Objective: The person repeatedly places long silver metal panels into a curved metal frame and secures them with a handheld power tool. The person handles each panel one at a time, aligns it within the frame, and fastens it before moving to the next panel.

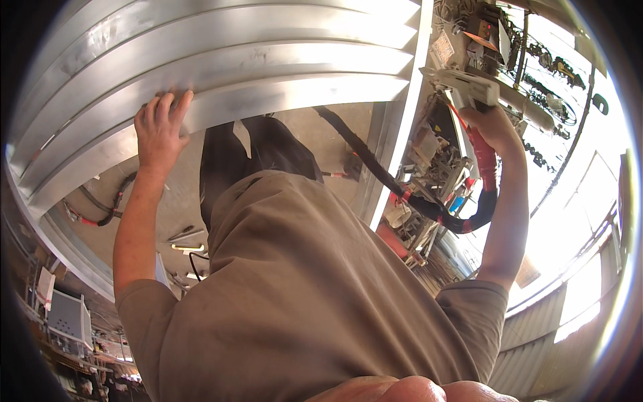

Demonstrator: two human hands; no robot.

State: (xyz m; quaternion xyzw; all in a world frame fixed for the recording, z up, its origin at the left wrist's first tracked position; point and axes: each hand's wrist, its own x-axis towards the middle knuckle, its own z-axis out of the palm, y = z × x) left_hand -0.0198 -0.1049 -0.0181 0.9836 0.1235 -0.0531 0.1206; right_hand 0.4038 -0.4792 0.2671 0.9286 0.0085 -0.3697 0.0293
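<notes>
My left hand (163,130) rests on the silvery metal slats (268,63) of a large louvred frame, its fingers apart and reaching over one slat. Nothing shows in its grip. On the right, my right hand (492,130) is closed round a handheld welding gun (465,87) with a pale body, held raised beside the frame's bright side post (416,60). From its grip hangs a thick cable (429,204), wrapped in red near the hand and black further along. The cable loops down and back under the slats. The tool's tip is hard to make out against the clutter.
A cluttered bench or shelf (429,151) with tools and parts stands beyond the frame on the right. Another dark cable (119,204) lies on the floor at left, near a yellow-marked tool (187,247). A grey metal box (69,318) stands at the lower left.
</notes>
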